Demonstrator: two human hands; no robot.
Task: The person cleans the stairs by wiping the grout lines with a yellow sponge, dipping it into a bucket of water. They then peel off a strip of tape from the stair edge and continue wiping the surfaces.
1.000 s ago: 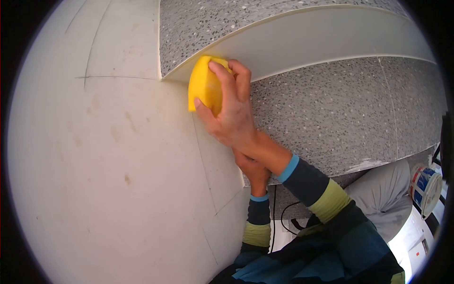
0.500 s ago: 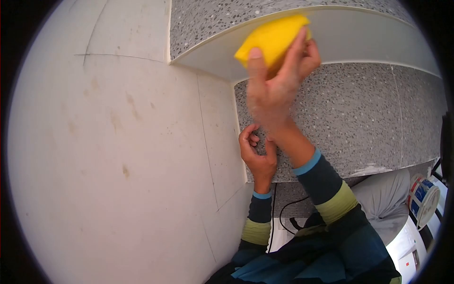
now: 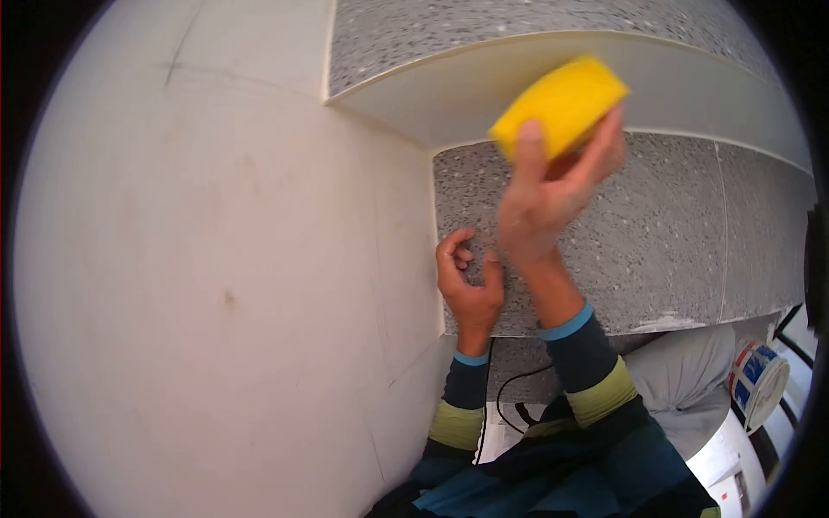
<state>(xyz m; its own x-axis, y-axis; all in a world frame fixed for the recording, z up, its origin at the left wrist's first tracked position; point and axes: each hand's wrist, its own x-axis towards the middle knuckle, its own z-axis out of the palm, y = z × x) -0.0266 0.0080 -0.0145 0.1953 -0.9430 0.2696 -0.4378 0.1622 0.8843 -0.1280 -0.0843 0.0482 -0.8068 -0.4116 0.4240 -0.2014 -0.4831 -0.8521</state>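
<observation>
A yellow sponge (image 3: 570,99) is gripped between the thumb and fingers of my right hand (image 3: 553,194), in front of the pale stair riser (image 3: 682,86). My left hand (image 3: 471,281) hangs over the grey speckled step (image 3: 639,233), close to the wall's edge. Its fingers are curled and the thumb stands apart from them, with nothing visible between. Some motion blur lies on the right hand and the sponge.
A white wall (image 3: 216,259) with pencil lines and brownish stains fills the left side. Another speckled step (image 3: 518,26) is at the top. At the lower right are a bucket (image 3: 762,384), a grey-clothed leg (image 3: 686,371) and a black cable (image 3: 518,377).
My right hand has moved right and slightly down with the sponge, which now sits farther along the riser. The left hand keeps nearly the same place and pose. The view has shifted a little.
</observation>
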